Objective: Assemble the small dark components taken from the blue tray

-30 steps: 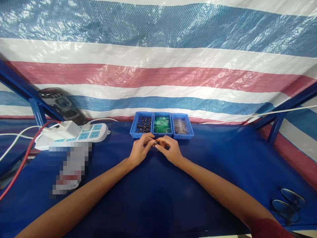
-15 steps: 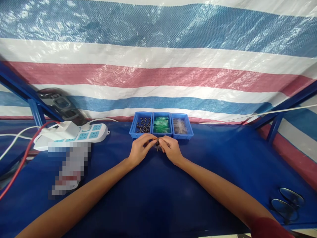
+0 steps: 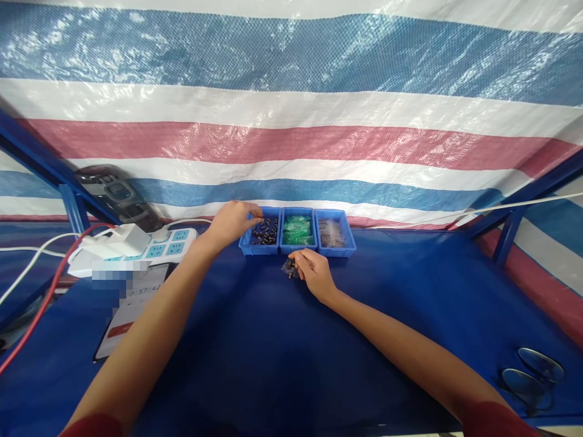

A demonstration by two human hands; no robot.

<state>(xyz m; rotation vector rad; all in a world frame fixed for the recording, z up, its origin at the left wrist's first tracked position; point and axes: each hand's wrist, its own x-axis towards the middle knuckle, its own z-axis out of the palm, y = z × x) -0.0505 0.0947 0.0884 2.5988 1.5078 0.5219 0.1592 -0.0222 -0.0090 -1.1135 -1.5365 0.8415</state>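
Observation:
My left hand is over the left edge of the left blue bin, which holds small dark metal pieces. Its fingers are bent, thumb and fingertips near each other above the bin; whether anything is between them is too small to tell. In front of the middle bin, my right hand pinches a small clear bag with dark pieces in it. Green packets fill the middle bin, and clear bags lie in the right bin.
On the left, a white power strip with plugs and cables lies beside a phone. A dark object leans behind it. Eyeglasses rest at the front right of the blue table.
My left hand has left the small bag and moved up and left to the left bin. My right hand stays with the bag in front of the middle bin.

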